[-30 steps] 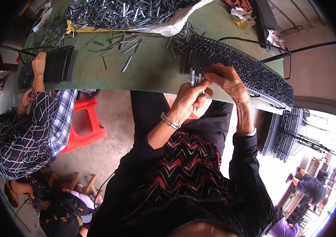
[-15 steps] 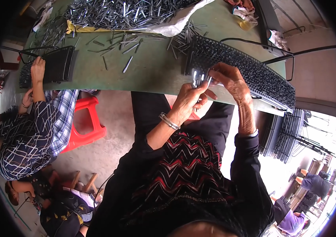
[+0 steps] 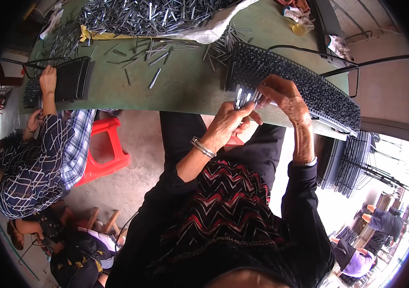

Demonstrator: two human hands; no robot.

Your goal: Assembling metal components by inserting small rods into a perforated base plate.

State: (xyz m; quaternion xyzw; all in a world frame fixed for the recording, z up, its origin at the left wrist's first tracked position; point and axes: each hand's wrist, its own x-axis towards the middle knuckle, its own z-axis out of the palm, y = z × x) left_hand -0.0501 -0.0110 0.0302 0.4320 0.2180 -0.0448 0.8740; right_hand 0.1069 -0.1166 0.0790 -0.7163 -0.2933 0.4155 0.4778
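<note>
Several thin, shiny metal pieces (image 3: 238,96) stick up from my left hand (image 3: 227,124), which is closed around them at the table's near edge. Close beside it, my right hand (image 3: 285,98) pinches thumb and fingers together at a thin metal piece (image 3: 256,99), near the tops of the bunch. Just beyond my right hand is a long black perforated rack (image 3: 231,72), its holes mostly filled with dark small-ended pieces (image 3: 300,81). My right fingers overlap the rack's near edge in the picture; whether they touch it I cannot tell.
A big heap of metal pieces (image 3: 151,17) lies on white and yellow sheeting at the back of the green table (image 3: 103,86), with loose ones scattered before it. At left a co-worker's hand (image 3: 48,80) works at another rack (image 3: 77,79). A red stool (image 3: 102,165) stands below.
My right hand has shifted slightly to the right, and its fingers are a little farther from my left hand. The left hand keeps its bunch nearly in place.
</note>
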